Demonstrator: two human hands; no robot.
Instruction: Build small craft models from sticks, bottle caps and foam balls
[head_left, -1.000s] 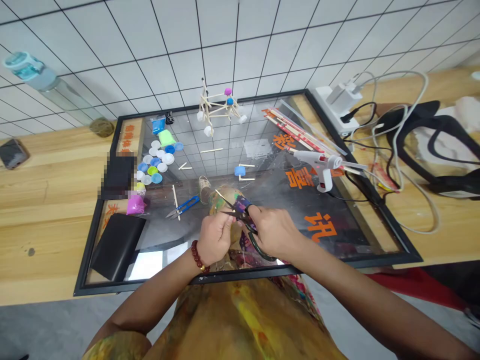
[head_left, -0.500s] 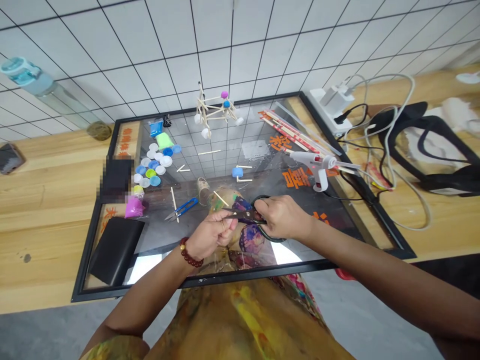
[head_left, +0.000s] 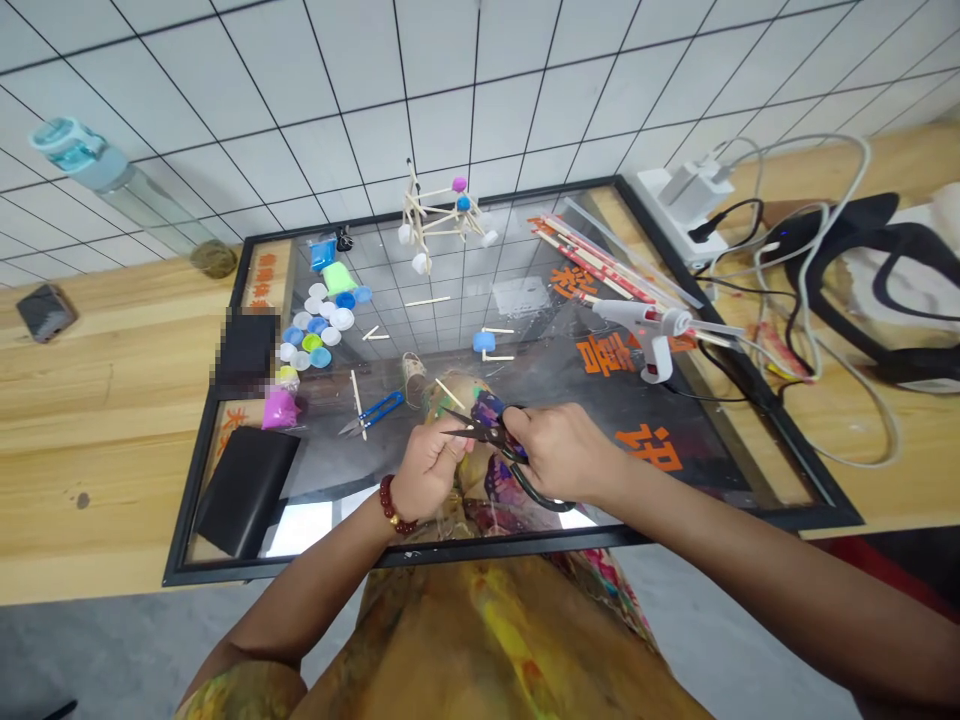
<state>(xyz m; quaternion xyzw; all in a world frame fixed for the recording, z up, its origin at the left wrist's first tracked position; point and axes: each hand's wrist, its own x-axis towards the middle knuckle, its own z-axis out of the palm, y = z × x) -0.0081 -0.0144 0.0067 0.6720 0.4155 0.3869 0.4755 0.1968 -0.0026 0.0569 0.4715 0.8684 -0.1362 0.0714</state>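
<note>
Black-handled scissors (head_left: 535, 488) are gripped in my right hand (head_left: 566, 452), fingers wrapped through the loops. Their dark blades are spread apart and point left, over the fingertips of my left hand (head_left: 429, 468). That hand is closed in a pinch on a small pale stick, mostly hidden by fingers and blades. Just beyond the blades lies a loose wooden stick (head_left: 450, 392) on the glass board. Left of my left hand are blue thread snips (head_left: 381, 409), lying across another stick (head_left: 354, 385). A blue clay block (head_left: 484, 342) with two short sticks sits farther back.
A stick model with clay joints (head_left: 424, 225) stands at the back. Small plastic cups (head_left: 342, 318) and a pink clay packet (head_left: 280, 408) are left. A white glue gun (head_left: 654, 340), striped packets and a power strip (head_left: 670, 205) with tangled cables occupy the right.
The scissor blades have opened wider. The whole view has shifted slightly, so the board's things appear farther right. Both hands stay together at the board's front.
</note>
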